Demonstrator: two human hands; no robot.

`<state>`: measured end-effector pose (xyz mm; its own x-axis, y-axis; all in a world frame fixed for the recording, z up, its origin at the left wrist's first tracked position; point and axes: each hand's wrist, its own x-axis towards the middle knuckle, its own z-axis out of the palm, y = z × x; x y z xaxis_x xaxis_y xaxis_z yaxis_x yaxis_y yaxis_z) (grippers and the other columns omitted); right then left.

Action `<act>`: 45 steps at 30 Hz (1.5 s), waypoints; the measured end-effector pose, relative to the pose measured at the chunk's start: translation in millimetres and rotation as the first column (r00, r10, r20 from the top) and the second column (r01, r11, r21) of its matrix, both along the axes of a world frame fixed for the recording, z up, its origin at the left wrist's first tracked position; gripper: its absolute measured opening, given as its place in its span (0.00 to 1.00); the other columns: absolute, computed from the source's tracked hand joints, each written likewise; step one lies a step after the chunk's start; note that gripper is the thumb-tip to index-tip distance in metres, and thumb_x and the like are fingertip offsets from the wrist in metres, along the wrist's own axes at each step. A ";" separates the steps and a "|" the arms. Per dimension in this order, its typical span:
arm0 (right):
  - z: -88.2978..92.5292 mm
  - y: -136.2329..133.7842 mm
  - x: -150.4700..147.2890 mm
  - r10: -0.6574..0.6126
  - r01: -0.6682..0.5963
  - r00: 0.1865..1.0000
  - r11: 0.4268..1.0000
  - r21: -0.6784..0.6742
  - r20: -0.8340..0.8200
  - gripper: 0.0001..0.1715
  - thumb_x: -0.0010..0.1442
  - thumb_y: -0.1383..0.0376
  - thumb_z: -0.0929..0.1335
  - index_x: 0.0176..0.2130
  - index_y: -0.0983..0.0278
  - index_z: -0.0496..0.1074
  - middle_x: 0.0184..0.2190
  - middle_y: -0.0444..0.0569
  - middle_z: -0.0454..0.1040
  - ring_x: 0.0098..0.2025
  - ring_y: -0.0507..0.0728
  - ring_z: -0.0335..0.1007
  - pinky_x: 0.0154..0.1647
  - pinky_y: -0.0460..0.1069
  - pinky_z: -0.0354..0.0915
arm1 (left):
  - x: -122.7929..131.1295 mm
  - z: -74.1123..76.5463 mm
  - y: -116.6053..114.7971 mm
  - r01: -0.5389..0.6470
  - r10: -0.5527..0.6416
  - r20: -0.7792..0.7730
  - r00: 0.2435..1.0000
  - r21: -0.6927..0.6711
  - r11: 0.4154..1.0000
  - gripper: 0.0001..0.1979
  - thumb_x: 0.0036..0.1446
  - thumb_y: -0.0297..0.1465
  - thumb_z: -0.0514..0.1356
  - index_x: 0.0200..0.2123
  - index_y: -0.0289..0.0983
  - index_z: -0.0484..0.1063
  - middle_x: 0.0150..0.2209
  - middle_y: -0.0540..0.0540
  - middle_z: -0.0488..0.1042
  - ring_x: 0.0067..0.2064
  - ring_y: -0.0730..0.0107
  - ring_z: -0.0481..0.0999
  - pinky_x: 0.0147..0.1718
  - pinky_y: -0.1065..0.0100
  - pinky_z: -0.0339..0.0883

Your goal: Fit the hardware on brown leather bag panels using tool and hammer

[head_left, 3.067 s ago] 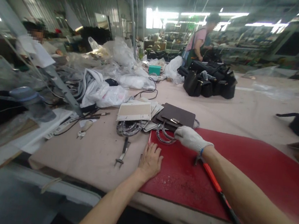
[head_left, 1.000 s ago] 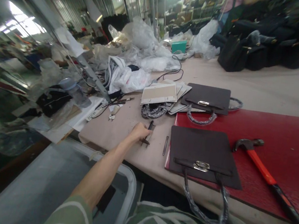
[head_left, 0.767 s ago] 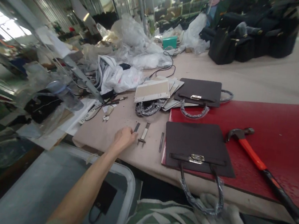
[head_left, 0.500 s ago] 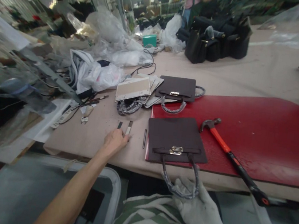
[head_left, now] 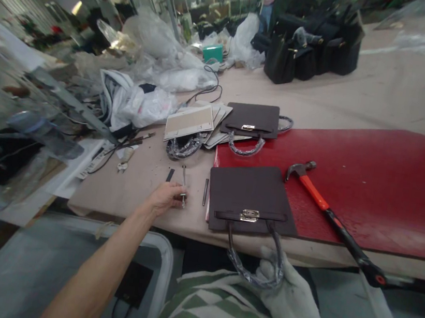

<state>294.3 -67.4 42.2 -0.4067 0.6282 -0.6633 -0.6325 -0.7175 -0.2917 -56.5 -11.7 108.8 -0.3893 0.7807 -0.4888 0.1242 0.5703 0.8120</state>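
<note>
White glove point(head_left: 290, 297), green-and-white patterned top point(head_left: 212, 310)

Bag workshop; hammer point(head_left: 335, 223) beside brown bag panel point(head_left: 249, 192); black bags point(head_left: 310, 54) heaped

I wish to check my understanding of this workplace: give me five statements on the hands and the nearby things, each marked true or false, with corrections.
1. The right hand wears a white glove. True.
2. The left hand is gloved too. False: it is bare, its fingers on a small metal tool.
3. The hammer's head lies on the red mat. True.
4. The nearer dark brown panel has its handle pointing toward the person. True.
5. The turquoise box is nearer than the hammer. False: it is farther away.
</note>
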 end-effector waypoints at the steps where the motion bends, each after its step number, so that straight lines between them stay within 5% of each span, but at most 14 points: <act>1: 0.6 2.4 -1.8 0.012 -0.012 0.999 1.000 0.005 0.035 0.11 0.52 0.60 0.79 0.36 0.61 0.81 0.24 0.44 0.77 0.27 0.54 0.72 0.33 0.50 0.73 | 7.9 -2.5 -4.4 -0.054 0.038 0.169 0.985 0.090 0.994 0.14 0.47 0.35 0.71 0.28 0.34 0.70 0.28 0.45 0.76 0.28 0.69 0.77 0.31 0.67 0.73; 6: 20.1 17.9 1.3 0.192 -0.277 0.836 0.956 0.093 0.514 0.15 0.53 0.54 0.74 0.33 0.63 0.79 0.23 0.48 0.76 0.23 0.56 0.70 0.23 0.49 0.65 | 52.6 -23.7 -15.3 -0.203 0.037 0.451 0.892 0.327 0.923 0.24 0.41 0.41 0.76 0.35 0.32 0.74 0.31 0.45 0.79 0.31 0.68 0.78 0.32 0.68 0.74; 9: 43.5 34.3 27.1 -0.069 -0.537 0.270 0.817 0.210 0.960 0.22 0.58 0.48 0.67 0.37 0.61 0.80 0.28 0.51 0.79 0.29 0.62 0.75 0.31 0.53 0.67 | 70.0 -32.2 -14.3 -0.145 0.000 0.347 0.938 0.392 0.909 0.23 0.46 0.43 0.73 0.38 0.32 0.76 0.32 0.45 0.80 0.32 0.68 0.79 0.32 0.69 0.73; 11: 56.3 49.6 49.2 -0.415 -0.650 -0.145 0.725 0.230 0.898 0.26 0.62 0.49 0.63 0.45 0.63 0.79 0.36 0.56 0.81 0.37 0.66 0.77 0.40 0.57 0.68 | 76.3 -34.8 -12.1 -0.106 -0.014 0.266 0.964 0.432 0.896 0.22 0.48 0.43 0.73 0.38 0.32 0.76 0.33 0.45 0.80 0.34 0.68 0.79 0.35 0.69 0.73; 13: 62.7 68.4 68.6 -0.611 -0.734 -0.408 0.661 0.154 0.678 0.29 0.64 0.51 0.62 0.53 0.67 0.76 0.46 0.62 0.79 0.43 0.69 0.75 0.44 0.59 0.67 | 81.2 -36.7 -9.8 -0.089 -0.009 0.206 0.978 0.461 0.883 0.21 0.49 0.43 0.72 0.38 0.33 0.77 0.33 0.46 0.80 0.35 0.68 0.79 0.37 0.70 0.73; 17: 60.6 108.3 92.7 -0.594 -0.744 -0.636 0.643 -0.185 0.493 0.24 0.69 0.55 0.62 0.50 0.69 0.76 0.42 0.62 0.76 0.40 0.68 0.72 0.38 0.57 0.63 | 93.1 -41.2 -7.3 -0.096 0.031 0.140 0.990 0.485 0.869 0.19 0.52 0.43 0.70 0.40 0.34 0.76 0.35 0.45 0.80 0.37 0.65 0.81 0.40 0.68 0.73; 21: 60.3 134.7 107.0 -0.449 -0.679 -0.684 0.680 -0.278 0.575 0.22 0.71 0.54 0.60 0.44 0.65 0.77 0.37 0.58 0.75 0.36 0.65 0.72 0.33 0.54 0.60 | 104.4 -41.5 -5.2 -0.071 0.034 0.082 0.996 0.498 0.864 0.18 0.54 0.42 0.68 0.40 0.34 0.76 0.35 0.44 0.80 0.37 0.65 0.81 0.38 0.68 0.72; 25: 67.6 124.4 108.3 -0.531 -0.688 -0.630 0.720 -0.091 0.567 0.28 0.68 0.54 0.60 0.51 0.70 0.76 0.41 0.64 0.76 0.42 0.71 0.74 0.38 0.59 0.64 | 108.6 -38.2 -3.3 -0.086 0.052 0.081 0.995 0.507 0.858 0.16 0.53 0.41 0.67 0.38 0.34 0.76 0.33 0.45 0.79 0.35 0.66 0.79 0.36 0.69 0.72; 29: 68.7 69.7 88.4 -0.607 -0.534 -0.378 0.760 0.371 0.699 0.30 0.62 0.52 0.63 0.51 0.70 0.77 0.46 0.65 0.77 0.50 0.73 0.73 0.54 0.64 0.66 | 108.3 -37.6 -3.8 -0.102 0.039 0.131 0.991 0.513 0.852 0.15 0.54 0.40 0.67 0.38 0.34 0.76 0.33 0.45 0.80 0.36 0.66 0.80 0.36 0.69 0.72; 31: 61.3 37.0 71.6 -0.355 -0.182 -0.046 0.922 0.342 0.934 0.23 0.58 0.51 0.69 0.47 0.62 0.78 0.41 0.59 0.79 0.45 0.69 0.76 0.51 0.63 0.69 | 107.7 -37.3 -4.3 -0.096 0.033 0.131 0.991 0.517 0.851 0.15 0.54 0.40 0.67 0.39 0.34 0.75 0.33 0.45 0.80 0.36 0.66 0.80 0.37 0.69 0.72; 33: 47.9 9.9 51.2 -0.155 0.002 0.527 0.983 0.182 0.835 0.23 0.51 0.50 0.74 0.42 0.60 0.78 0.38 0.57 0.80 0.42 0.69 0.77 0.46 0.63 0.72 | 106.6 -36.2 -4.8 -0.068 0.016 0.104 0.994 0.522 0.850 0.15 0.55 0.39 0.67 0.39 0.34 0.75 0.33 0.44 0.80 0.36 0.66 0.81 0.38 0.69 0.73; 36: 25.8 -11.1 17.2 -0.026 -0.006 0.872 0.998 0.065 0.489 0.28 0.41 0.51 0.80 0.41 0.63 0.80 0.42 0.58 0.82 0.44 0.69 0.78 0.48 0.64 0.73 | 104.4 -33.6 -6.1 0.006 -0.034 0.044 0.998 0.526 0.850 0.14 0.57 0.39 0.66 0.41 0.35 0.75 0.36 0.43 0.81 0.39 0.64 0.82 0.40 0.68 0.74; 40: 17.0 -1.5 -21.6 0.028 -0.030 0.998 0.998 0.055 0.051 0.25 0.44 0.52 0.82 0.39 0.62 0.82 0.47 0.55 0.82 0.51 0.66 0.78 0.57 0.61 0.70 | 102.6 -30.8 -10.3 0.071 -0.077 -0.009 0.997 0.513 0.855 0.13 0.60 0.37 0.64 0.44 0.35 0.74 0.40 0.42 0.82 0.42 0.62 0.83 0.43 0.66 0.74; 45: 28.7 30.1 -52.2 0.229 -0.215 0.970 0.965 0.151 -0.084 0.27 0.52 0.51 0.80 0.47 0.61 0.80 0.42 0.52 0.83 0.43 0.62 0.81 0.47 0.57 0.75 | 103.8 -30.8 -12.8 0.024 -0.062 0.055 0.997 0.524 0.851 0.11 0.61 0.36 0.64 0.43 0.36 0.75 0.41 0.42 0.82 0.45 0.61 0.83 0.46 0.65 0.74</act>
